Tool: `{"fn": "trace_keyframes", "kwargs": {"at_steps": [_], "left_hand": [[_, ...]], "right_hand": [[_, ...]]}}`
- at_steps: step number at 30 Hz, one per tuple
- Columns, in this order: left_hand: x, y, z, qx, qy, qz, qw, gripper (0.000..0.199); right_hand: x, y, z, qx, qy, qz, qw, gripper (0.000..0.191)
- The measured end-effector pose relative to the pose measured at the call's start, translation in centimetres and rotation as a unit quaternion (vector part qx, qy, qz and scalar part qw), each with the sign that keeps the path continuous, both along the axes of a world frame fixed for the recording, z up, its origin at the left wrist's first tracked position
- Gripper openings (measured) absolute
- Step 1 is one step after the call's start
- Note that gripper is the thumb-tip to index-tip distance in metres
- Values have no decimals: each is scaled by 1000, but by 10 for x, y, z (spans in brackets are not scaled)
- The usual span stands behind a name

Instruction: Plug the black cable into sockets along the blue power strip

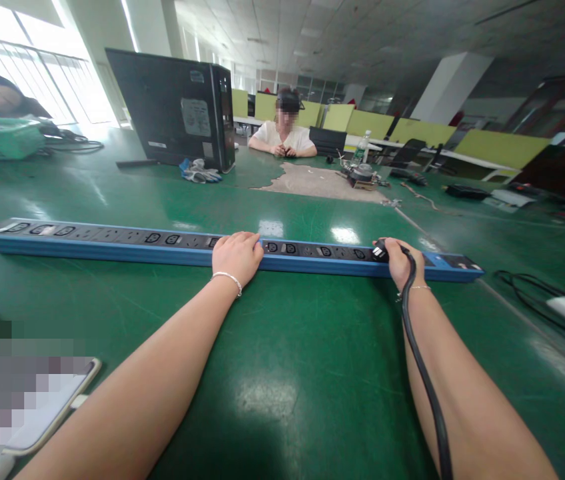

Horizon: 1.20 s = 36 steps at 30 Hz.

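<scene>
A long blue power strip (192,254) with a row of black sockets lies across the green table in front of me. My left hand (236,259) is wrapped over the strip near its middle, fingers curled toward the far side and covering some sockets. Toward the strip's right end, my right hand (404,261) grips a black plug (380,251), whose pale prongs show on its left side. The plug is close above the sockets, apparently out of them. From it a thick black cable (420,360) runs down along my right forearm.
Beyond the strip stand a black computer case (172,107), gloves (199,171) and a bottle (361,148). A person (283,137) sits across the table (282,373); another is at far left behind a green basket (2,139). A phone (52,413) lies lower left, a coiled cable (527,287) at right.
</scene>
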State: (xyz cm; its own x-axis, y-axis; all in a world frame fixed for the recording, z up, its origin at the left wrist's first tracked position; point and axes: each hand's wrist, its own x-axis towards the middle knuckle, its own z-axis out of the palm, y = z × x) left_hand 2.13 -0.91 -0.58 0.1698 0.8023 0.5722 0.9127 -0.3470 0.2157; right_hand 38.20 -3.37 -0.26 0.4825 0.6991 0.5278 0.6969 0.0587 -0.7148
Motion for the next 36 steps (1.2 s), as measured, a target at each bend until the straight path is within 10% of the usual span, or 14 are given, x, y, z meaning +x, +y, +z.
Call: {"fn": "trace_keyframes", "kwargs": {"at_steps": [36], "left_hand": [[0, -3, 3, -33, 2, 6, 999, 39]], "right_hand": [[-23, -22, -9, -68, -208, -58, 974, 47]]}}
